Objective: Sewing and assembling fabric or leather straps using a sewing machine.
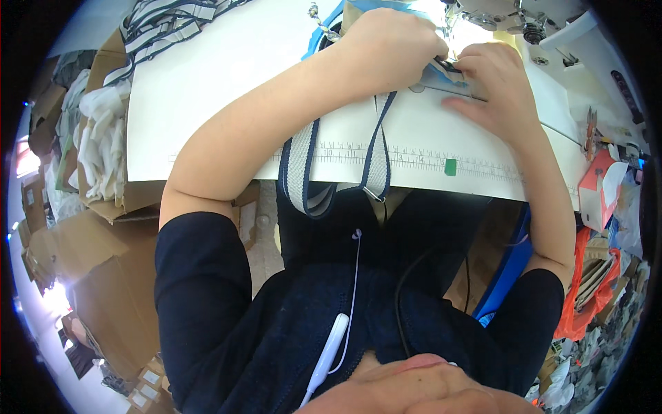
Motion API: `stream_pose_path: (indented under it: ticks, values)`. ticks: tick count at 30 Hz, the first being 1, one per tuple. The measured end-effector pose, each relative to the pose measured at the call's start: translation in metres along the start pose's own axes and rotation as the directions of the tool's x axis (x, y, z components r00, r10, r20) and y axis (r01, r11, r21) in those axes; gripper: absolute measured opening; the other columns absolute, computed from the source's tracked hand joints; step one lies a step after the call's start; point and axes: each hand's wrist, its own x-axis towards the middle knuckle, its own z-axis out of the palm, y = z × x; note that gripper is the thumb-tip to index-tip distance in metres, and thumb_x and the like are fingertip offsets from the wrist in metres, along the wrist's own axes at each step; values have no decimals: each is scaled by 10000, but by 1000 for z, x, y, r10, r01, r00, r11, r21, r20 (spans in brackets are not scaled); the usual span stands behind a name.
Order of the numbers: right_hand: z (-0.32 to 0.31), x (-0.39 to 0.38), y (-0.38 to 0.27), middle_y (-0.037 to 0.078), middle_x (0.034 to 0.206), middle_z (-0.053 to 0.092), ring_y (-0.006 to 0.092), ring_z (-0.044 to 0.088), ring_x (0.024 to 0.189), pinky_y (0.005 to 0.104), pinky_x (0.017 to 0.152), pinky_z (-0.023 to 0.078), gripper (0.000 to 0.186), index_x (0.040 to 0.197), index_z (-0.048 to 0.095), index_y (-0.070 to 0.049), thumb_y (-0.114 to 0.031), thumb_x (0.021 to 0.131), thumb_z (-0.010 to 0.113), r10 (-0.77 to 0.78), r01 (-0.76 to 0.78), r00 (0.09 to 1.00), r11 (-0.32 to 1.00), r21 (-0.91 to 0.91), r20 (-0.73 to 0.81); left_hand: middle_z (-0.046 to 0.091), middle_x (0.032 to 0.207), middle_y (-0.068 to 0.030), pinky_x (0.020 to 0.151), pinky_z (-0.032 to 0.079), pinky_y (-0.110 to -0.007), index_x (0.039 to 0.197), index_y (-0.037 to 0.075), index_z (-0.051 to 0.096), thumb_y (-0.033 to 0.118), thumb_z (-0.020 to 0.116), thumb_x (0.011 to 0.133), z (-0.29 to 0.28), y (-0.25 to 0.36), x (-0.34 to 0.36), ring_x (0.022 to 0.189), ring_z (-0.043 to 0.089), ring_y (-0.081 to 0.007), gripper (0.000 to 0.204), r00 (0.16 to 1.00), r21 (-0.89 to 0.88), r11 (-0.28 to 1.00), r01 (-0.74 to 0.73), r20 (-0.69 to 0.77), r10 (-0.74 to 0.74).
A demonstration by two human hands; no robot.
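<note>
My left hand (396, 50) is closed at the edge of a blue fabric piece (334, 15) with dark trim, beside the sewing machine's needle area (449, 38). Its fingertips are partly hidden. To the right, my right hand (500, 79) rests its bent fingers by the piece's dark edge, its thumb stretched apart. A grey webbing strap (301, 165) with navy edges runs from under my left forearm and loops over the table's front edge. A twisted cord with a metal clasp (324, 24) lies left of the piece.
The white table (207, 96) has a printed ruler (414, 157) along its front and a green mark (450, 167). More striped straps (165, 27) are piled at the far left. Scissors (591, 131) and a red box (596, 186) are at the right. Cardboard boxes (117, 276) stand left.
</note>
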Motion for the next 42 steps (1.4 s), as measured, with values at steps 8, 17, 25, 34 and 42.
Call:
stream_pose_path:
  ticks: [8,17,25,34,42]
  values:
    - [2,-1,10,53,891,662,255,613,868,346,823,460,83,901,662,-64,-89,823,678,129,-114,988,978,177,-78,691,832,-187,709,538,-387,909,29,728,26,577,769,-40,1,9,779,676,-323,206,952,-212,958,192,278,-129]
    - [-2,-8,27,91,922,657,229,614,901,322,875,449,108,973,660,-2,-41,883,612,145,-145,989,972,184,14,688,916,-198,807,510,-398,963,14,722,42,542,786,-30,-2,12,887,655,-334,254,953,-239,946,219,262,-154]
    - [-10,0,4,39,825,568,232,587,829,363,771,456,142,889,664,-85,-98,750,689,-121,114,990,989,97,75,652,1120,-110,928,486,-370,1134,75,678,116,660,807,-10,4,-7,1060,620,-262,331,993,61,994,-90,82,85]
    - [-31,-8,-7,46,890,594,248,616,799,352,667,497,246,911,669,-94,-295,779,720,94,-129,968,982,138,234,650,1113,-102,876,511,-368,1017,33,648,94,669,815,10,15,-8,1007,632,-289,212,1000,-304,953,-11,-10,9]
    - [-9,-1,-13,31,916,620,229,616,842,348,699,504,214,922,642,-101,-264,807,716,202,-203,978,979,-4,-50,649,1150,-68,899,500,-362,1077,71,654,88,669,823,21,14,-8,1048,616,-250,256,991,-222,969,-105,-108,82]
